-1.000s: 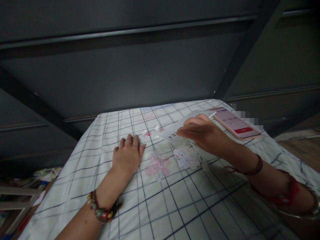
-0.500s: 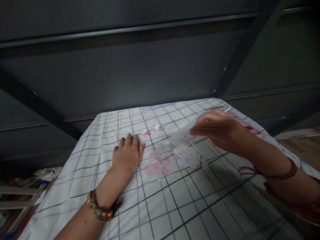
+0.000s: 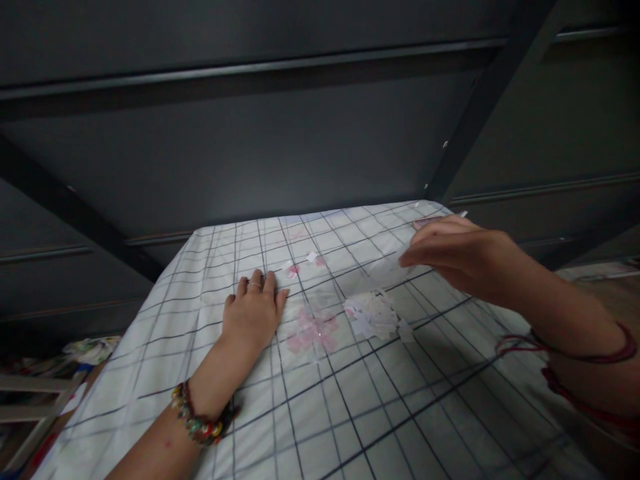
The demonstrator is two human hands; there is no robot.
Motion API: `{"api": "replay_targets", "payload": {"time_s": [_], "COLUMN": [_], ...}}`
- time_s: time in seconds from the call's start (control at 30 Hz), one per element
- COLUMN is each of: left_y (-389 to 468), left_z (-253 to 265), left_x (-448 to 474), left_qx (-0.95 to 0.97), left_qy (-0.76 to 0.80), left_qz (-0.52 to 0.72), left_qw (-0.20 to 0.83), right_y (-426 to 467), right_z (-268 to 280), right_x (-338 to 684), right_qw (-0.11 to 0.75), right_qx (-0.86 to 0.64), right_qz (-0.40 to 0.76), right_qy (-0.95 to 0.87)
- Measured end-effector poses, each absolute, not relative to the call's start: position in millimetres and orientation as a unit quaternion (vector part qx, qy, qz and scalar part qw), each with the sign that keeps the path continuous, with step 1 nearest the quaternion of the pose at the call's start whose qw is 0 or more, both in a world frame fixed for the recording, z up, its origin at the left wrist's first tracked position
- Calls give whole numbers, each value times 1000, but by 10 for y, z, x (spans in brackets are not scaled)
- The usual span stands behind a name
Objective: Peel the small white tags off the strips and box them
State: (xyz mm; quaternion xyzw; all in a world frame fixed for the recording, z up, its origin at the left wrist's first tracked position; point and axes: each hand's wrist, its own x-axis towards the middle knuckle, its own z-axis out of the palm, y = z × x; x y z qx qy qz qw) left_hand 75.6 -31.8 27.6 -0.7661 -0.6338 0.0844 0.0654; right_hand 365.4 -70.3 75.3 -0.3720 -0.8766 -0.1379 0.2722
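My left hand (image 3: 253,310) lies flat on the checked cloth (image 3: 220,373), fingers spread, with nothing in it. Over the right part of the cloth, my right hand (image 3: 450,260) pinches a thin translucent sheet (image 3: 383,270) between thumb and fingers; the sheet hangs down to the left. Just below it sits a heap of small white paper scraps (image 3: 375,315). Between the hands lies a pink flower-shaped cutout (image 3: 313,332) on what looks like clear film. Two small pink and white pieces, one nearer (image 3: 293,270) and one farther (image 3: 314,257), rest beyond my left fingertips.
A dark panelled wall (image 3: 280,147) rises behind the cloth-covered surface. Partly behind my right hand is a thin pinkish object (image 3: 425,221). A pale wooden frame (image 3: 37,400) and crumpled fabric (image 3: 93,349) are low at the left.
My right hand has moved right with the translucent sheet, whose near end has drawn away from the flower cutout. My left hand stays in place.
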Motion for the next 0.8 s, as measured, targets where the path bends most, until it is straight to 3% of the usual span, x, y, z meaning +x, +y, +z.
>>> {"api": "replay_targets", "payload": {"time_s": [0.47, 0.8], "left_y": [-315, -328], "left_z": [292, 291], "left_x": [755, 721], "left_qx": [-764, -762], "left_qy": [-636, -640], "left_qz": [90, 82], "left_qw": [64, 51], "right_y": [-515, -333], "right_z": [489, 636], "right_x": [3554, 3173], "right_qw": [294, 188], "right_qx": [-429, -370], "right_qz": [-263, -297], "right_qy": [-813, -860]}}
